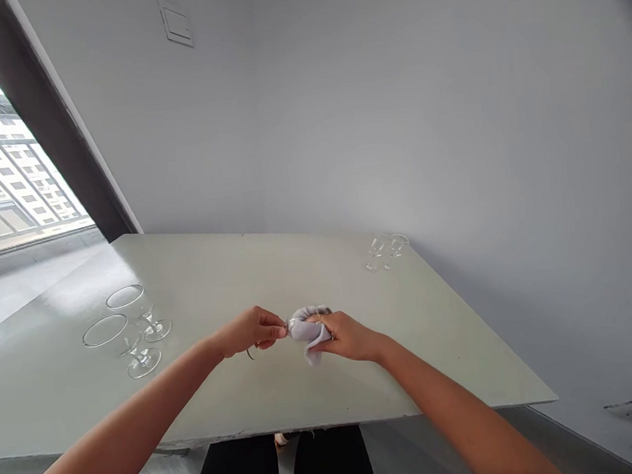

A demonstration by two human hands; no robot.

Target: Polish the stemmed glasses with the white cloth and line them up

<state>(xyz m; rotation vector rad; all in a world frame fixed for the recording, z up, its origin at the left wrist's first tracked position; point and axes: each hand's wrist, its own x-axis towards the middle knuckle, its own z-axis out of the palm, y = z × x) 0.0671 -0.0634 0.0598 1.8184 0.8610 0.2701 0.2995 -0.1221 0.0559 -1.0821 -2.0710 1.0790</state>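
Over the middle of the table, my left hand (260,329) pinches the stem of a clear stemmed glass lying sideways. Part of its foot (250,354) shows just below my fingers. My right hand (344,335) is closed on a pale grey-white cloth (309,332), which is bunched at the glass's bowl, with one end hanging down. Cloth and fingers hide most of the bowl, so I cannot tell how much of the cloth is inside it.
Two large stemmed glasses (144,363) stand upright on the left of the white table (214,275). Several smaller clear glasses (376,246) stand at the far right corner, by the grey wall (394,112). The table's front edge is close to my legs (240,472).
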